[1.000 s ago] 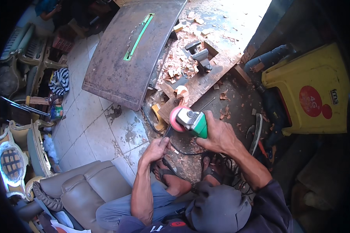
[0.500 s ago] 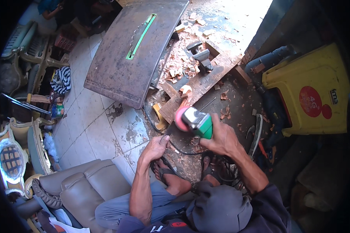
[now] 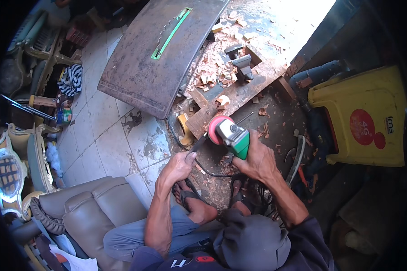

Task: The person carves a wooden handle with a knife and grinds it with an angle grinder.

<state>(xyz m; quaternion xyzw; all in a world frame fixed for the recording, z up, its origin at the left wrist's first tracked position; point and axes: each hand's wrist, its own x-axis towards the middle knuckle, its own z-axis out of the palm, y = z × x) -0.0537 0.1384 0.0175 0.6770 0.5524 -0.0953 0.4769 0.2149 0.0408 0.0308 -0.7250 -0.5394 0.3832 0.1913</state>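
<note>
My right hand (image 3: pixel 257 160) wraps round the green body of an angle grinder (image 3: pixel 236 141) with a silver gear head. Its reddish-pink disc (image 3: pixel 215 127) sits at the far left end of the tool. My left hand (image 3: pixel 178 166) is closed on a dark narrow bar (image 3: pixel 198 144), which slants up to the disc's left edge. The bar's exact kind does not show, and I cannot tell whether its tip touches the disc. Just beyond the disc is the wooden bench edge (image 3: pixel 199 123), with a pale rounded wood piece (image 3: pixel 222 102) on it.
A table saw (image 3: pixel 135 67) with a toothed blade in a green slot stands ahead left. Wood shavings (image 3: pixel 210 79) surround a metal vise (image 3: pixel 243 67). To the right is a yellow plastic stool (image 3: pixel 364 117). A grey padded seat (image 3: pixel 101 205) lies left, and a cable (image 3: pixel 217 175) runs below the grinder.
The grinder has tilted so more of its disc's face shows. My left hand has shifted slightly left, with the bar now angled up along the disc's edge. The whole view has moved a little.
</note>
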